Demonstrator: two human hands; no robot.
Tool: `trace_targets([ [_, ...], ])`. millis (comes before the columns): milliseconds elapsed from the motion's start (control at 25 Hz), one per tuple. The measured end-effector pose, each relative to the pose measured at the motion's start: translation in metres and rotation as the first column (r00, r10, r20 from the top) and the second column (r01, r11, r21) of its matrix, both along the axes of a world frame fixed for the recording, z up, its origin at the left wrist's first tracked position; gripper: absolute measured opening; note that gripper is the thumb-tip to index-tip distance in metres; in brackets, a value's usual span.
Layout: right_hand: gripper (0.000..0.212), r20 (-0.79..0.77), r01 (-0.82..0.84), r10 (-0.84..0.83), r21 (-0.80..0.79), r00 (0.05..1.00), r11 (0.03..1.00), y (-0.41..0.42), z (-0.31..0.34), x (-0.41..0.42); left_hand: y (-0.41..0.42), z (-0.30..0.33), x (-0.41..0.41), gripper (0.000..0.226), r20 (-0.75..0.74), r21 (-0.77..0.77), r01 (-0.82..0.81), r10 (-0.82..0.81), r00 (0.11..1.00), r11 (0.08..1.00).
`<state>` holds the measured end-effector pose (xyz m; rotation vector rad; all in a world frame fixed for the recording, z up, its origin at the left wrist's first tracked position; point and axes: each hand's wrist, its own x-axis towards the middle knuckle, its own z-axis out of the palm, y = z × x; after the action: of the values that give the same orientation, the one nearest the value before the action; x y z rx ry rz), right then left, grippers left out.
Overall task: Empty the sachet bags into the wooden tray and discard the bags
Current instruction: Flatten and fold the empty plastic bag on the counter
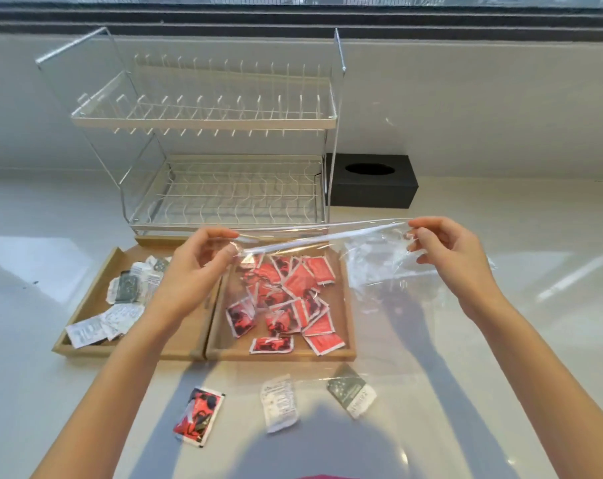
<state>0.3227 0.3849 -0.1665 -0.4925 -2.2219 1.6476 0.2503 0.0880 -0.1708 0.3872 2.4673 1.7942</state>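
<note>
I hold a clear plastic bag (369,271) stretched above the wooden tray (349,305). My left hand (193,271) pinches the bag's left top corner, and my right hand (445,250) pinches its right top corner. The bag looks empty and hangs down toward me. Several red sachets (293,299) lie heaped in the tray's right compartment. Its left compartment holds several white and grey sachets (120,305). On the counter in front of the tray lie a red sachet (198,414), a white sachet (280,404) and a grey sachet (351,390).
A two-tier wire dish rack (224,150) stands right behind the tray. A black tissue box (372,181) sits to the rack's right against the wall. The white counter (517,305) stretches out on both sides of the tray.
</note>
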Motion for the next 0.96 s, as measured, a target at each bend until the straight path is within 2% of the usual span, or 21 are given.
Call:
trace_targets([
  [120,0.028,0.031,-0.015,0.015,-0.004,0.999,1.000,0.036,-0.003,0.006,0.037,-0.006,0.012,0.022,0.025,-0.037,0.006,-0.005,1.000,0.999],
  [280,0.021,0.073,-0.021,0.021,-0.002,0.997,1.000,0.079,-0.013,0.010,0.078,-0.021,0.023,0.017,0.056,-0.110,0.000,0.006,0.998,0.994],
  [480,0.031,0.116,-0.044,0.045,-0.014,0.992,0.999,0.125,-0.027,0.012,0.126,-0.035,0.033,0.041,0.087,-0.152,0.009,0.005,0.996,0.988],
  [640,0.033,0.132,-0.057,0.064,-0.056,0.989,0.997,0.152,-0.037,0.002,0.161,-0.039,0.025,0.044,0.048,-0.186,-0.063,0.073,0.996,0.981],
  [800,0.032,0.130,-0.047,0.052,-0.044,0.990,0.998,0.176,-0.039,-0.024,0.190,-0.037,-0.001,0.051,0.007,-0.246,-0.069,0.073,0.997,0.967],
  [960,0.037,0.177,-0.033,0.034,-0.008,0.984,0.999,0.192,-0.053,-0.055,0.223,-0.047,-0.033,0.061,0.037,-0.284,-0.061,0.074,0.997,0.957],
])
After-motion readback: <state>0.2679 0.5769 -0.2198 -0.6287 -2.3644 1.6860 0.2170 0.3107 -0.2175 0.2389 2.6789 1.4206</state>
